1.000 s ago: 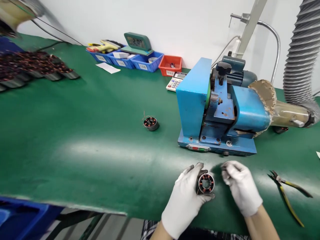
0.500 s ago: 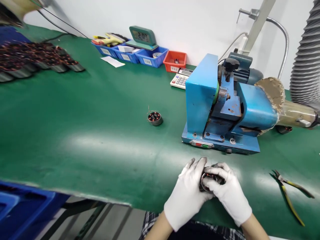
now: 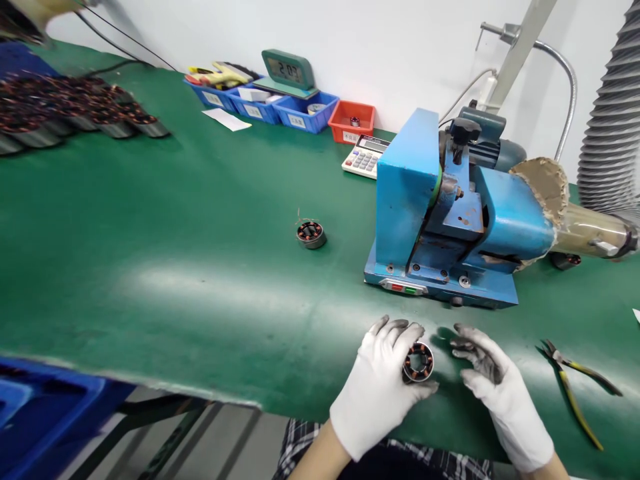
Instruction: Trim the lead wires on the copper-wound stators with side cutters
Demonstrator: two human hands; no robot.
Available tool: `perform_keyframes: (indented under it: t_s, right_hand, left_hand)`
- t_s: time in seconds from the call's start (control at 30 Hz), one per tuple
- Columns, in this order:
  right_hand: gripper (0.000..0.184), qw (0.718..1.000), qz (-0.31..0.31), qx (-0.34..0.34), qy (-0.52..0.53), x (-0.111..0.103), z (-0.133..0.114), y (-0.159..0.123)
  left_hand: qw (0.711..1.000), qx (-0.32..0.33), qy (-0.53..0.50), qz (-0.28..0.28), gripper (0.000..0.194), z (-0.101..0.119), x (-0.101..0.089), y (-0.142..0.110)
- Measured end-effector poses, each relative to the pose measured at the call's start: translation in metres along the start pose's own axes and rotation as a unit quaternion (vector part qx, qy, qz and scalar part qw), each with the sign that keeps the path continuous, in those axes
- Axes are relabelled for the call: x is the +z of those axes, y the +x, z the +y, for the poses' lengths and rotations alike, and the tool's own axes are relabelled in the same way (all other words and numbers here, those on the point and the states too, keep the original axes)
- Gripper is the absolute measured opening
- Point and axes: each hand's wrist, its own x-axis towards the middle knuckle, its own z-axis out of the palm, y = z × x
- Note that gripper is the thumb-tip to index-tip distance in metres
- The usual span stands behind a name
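1. Bench [image 3: 200,320]: the green surface that spans your view and carries items 2, 3 and 6.
2. Blue machine [image 3: 407,200]: stands on the bench, right of centre, its red and green buttons facing you.
3. Heap of wound rings [image 3: 75,107]: at the far left, well apart from the machine.
4. Left hand [image 3: 375,380], white-gloved: grasps the held ring [image 3: 429,363] around its outer wall, your thumb on the near side, your fingers on the far side.
5. Right hand [image 3: 500,387], white-gloved: released, fingers loosely curled, palm toward the held ring but apart from it; nothing shows in its grasp.
6. Pliers [image 3: 559,361]: lie to the right of your right hand, tips away from you, handles spread toward you.
7. Held ring: between you and the machine; whether it touches the bench cannot be told. Likely stiff, dense for its size and somewhat slippery on the outside; the copper windings [image 3: 427,371] within are probably the fragile part. Best taken by opposite sides of the outer wall, clear of the windings. Its ringed face points up toward you; the bore axis runs from that face down toward the bench. Your fingers hide much of its depth, so which dimension is longest stays uncertain.
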Motion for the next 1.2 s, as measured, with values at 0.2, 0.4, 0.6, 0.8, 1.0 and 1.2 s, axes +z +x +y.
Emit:
perform_keyframes:
  t_s: [0.2, 0.4, 0.6, 0.8, 1.0, 1.2]
  right_hand:
    - [0.047, 0.992, -0.080, 0.089, 0.049, 0.015, -0.004, 0.007]
    - [0.005, 0.995, -0.046, -0.007, -0.089, 0.035, -0.016, 0.020]
    - [0.015, 0.994, -0.014, 0.010, -0.109, 0.024, -0.009, 0.009]
    - [0.012, 0.979, 0.015, 0.026, -0.199, 0.025, -0.007, 0.012]
    - [0.013, 0.963, 0.057, 0.009, -0.262, 0.012, -0.012, 0.037]
    - [0.041, 0.940, 0.100, -0.102, -0.308, 0.002, -0.034, 0.022]
  left_hand:
    - [0.998, 0.000, -0.061, 0.012, 0.038, -0.003, -0.004, -0.009]
    - [0.997, 0.024, -0.074, 0.000, 0.034, -0.002, -0.005, -0.006]
    - [0.998, 0.006, -0.058, -0.026, 0.028, 0.003, -0.006, -0.007]
    - [0.996, 0.005, -0.084, -0.033, 0.019, 0.005, -0.008, -0.005]
    - [0.995, 0.003, -0.092, -0.032, 0.022, 0.002, -0.007, -0.006]
    - [0.995, -0.001, -0.102, -0.011, 0.031, 0.001, -0.005, -0.007]
